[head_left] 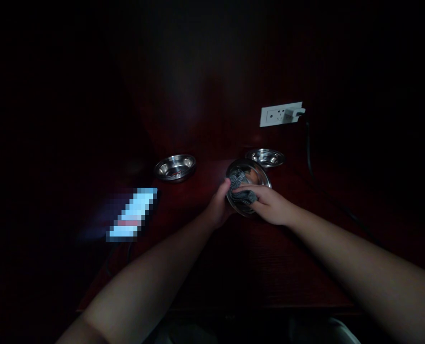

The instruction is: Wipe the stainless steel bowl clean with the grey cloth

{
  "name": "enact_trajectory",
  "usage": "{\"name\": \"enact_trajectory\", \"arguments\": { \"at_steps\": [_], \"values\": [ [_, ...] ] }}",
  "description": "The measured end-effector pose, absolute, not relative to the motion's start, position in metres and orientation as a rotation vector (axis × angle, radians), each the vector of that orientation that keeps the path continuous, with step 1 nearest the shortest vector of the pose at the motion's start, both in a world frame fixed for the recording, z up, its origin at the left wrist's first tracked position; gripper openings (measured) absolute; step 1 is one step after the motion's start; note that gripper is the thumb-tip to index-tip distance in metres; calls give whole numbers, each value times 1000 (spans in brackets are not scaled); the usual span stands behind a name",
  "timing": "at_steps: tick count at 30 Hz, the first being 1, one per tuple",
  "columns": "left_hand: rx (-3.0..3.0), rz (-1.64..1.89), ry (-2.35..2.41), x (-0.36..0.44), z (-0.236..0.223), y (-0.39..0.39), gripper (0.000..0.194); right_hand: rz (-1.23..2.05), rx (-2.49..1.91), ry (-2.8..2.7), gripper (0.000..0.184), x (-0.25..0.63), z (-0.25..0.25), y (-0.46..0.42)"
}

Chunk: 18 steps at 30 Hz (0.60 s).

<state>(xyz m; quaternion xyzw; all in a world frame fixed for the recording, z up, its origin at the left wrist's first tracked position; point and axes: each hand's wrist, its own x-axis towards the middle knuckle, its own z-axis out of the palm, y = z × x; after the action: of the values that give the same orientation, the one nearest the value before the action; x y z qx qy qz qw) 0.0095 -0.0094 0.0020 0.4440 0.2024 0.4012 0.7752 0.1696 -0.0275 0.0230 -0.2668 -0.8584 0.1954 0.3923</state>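
While our left grip (221,205) closes on the tilted bowl's (260,176) rim above the desk (198,267), our right grip (266,203) presses a dark cloth (237,178) inside; we find no readable writing.

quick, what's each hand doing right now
Left hand: closed on the rim of the metal bowl, holding it tilted.
Right hand: holding the dark cloth against the inside of that bowl.
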Motion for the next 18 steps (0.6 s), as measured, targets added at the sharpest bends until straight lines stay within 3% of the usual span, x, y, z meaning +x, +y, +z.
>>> {"name": "enact_trajectory", "arguments": {
  "at_steps": [18],
  "values": [
    [938,845,445,10,-2,-5,61,683,-761,-2205,22,172,29,-30]
  ]
}}
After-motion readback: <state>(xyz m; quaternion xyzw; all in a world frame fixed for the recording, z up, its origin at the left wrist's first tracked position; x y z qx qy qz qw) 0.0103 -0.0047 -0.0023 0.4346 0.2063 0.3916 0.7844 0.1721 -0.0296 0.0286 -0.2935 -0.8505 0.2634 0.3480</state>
